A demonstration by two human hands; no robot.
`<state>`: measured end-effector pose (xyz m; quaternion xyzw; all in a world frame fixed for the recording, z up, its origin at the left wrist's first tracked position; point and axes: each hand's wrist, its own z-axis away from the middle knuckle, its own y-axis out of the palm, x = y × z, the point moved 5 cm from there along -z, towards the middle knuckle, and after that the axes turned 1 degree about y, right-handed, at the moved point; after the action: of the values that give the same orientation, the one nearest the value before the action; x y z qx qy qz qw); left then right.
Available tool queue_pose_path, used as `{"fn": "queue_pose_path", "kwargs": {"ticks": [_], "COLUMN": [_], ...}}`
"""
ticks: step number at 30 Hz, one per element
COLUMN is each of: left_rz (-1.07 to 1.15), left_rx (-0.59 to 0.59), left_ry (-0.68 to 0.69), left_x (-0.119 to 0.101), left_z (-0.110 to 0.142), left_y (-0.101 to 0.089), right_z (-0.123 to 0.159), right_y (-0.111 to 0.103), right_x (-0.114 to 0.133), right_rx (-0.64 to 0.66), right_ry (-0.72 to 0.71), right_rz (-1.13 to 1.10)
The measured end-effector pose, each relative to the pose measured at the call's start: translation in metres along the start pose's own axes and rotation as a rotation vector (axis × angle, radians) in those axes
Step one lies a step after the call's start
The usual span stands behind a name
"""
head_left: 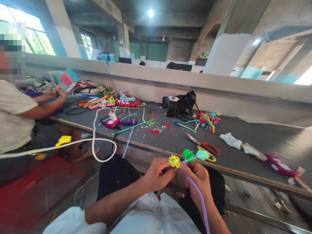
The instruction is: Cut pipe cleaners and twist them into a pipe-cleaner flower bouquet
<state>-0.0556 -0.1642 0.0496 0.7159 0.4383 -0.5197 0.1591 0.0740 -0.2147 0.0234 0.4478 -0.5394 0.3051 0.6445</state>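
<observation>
Pinching a ruffled yellow bloom (174, 161), your left hand (157, 175) faces your right hand (199, 177), which grips a slim pale-blue stem (194, 158).

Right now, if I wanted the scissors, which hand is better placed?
Probably your right hand: the scissors lie just beyond it; your left hand, at the yellow craft flower, is farther away.

Red scraps (154, 131), scissors (201, 143) — passage between.

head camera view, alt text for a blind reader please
Left hand and right hand hold a yellow flower, two green flowers and a purple stem at a dark workbench. Scissors and colourful scraps lie on it; a co-worker is at the picture's left.
</observation>
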Motion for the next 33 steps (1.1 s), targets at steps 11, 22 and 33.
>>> {"fn": "queue_pose_path", "kwargs": {"ticks": [11, 22, 33], "left_rz": [0.008, 0.076, 0.696], "left_rx": [0.087, -0.03, 0.01], "left_ry": [-0.135, -0.132, -0.484], "left_x": [0.018, 0.006, 0.02], "left_z": [0.001, 0.003, 0.011], "left_y": [0.0, -0.002, 0.016], "right_z": [0.003, 0.01, 0.014], "right_y": [0.001, -0.004, -0.001], "right_x": [0.005, 0.006, 0.03], "right_rx": [0.112, 0.148, 0.043], "right_ry": [0.096, -0.005, -0.523], "right_rz": [0.036, 0.262, 0.594]}}
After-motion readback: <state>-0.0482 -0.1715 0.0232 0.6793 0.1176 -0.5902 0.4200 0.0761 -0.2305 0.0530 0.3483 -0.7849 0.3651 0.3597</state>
